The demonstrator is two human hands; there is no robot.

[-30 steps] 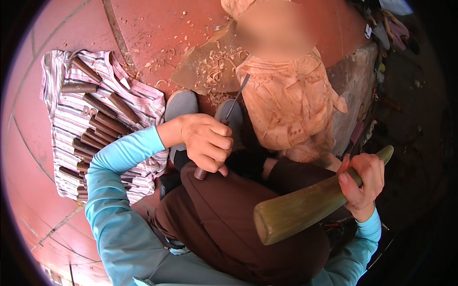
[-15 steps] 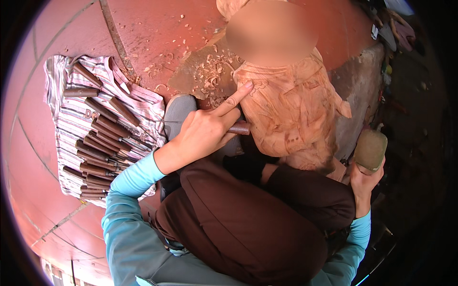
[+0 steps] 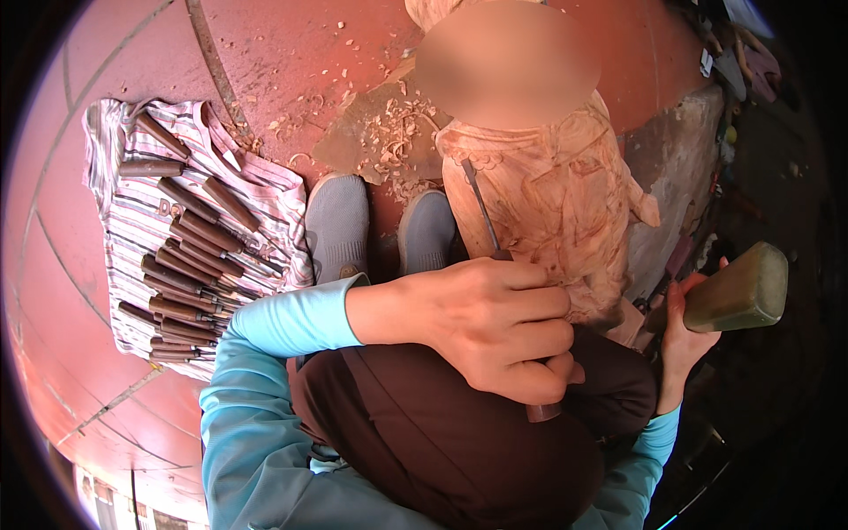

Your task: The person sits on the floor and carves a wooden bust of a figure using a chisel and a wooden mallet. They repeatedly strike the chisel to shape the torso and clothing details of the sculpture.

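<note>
My left hand (image 3: 499,322) is closed round the brown wooden handle of a carving chisel (image 3: 481,205). Its thin metal blade points away from me, with the tip at a scalloped pattern on the carved wooden figure (image 3: 552,190). Whether the tip touches the wood I cannot tell. Out to the right, my right hand (image 3: 685,340) grips a mallet with a thick, greenish, block-like head (image 3: 738,287); most of its handle is hidden. The figure's upper part is blurred out.
Several brown-handled chisels (image 3: 181,261) lie on a striped cloth (image 3: 124,221) at the left. Curled wood shavings (image 3: 402,132) cover a slab and the red tiled floor (image 3: 291,53). My grey shoes (image 3: 338,225) stand beside the figure. A rough stone edge (image 3: 680,150) runs along its right.
My left hand has moved right and nearer, turning the chisel so its blade points at the figure; before, its index finger pointed there. The mallet has tipped to the right.
</note>
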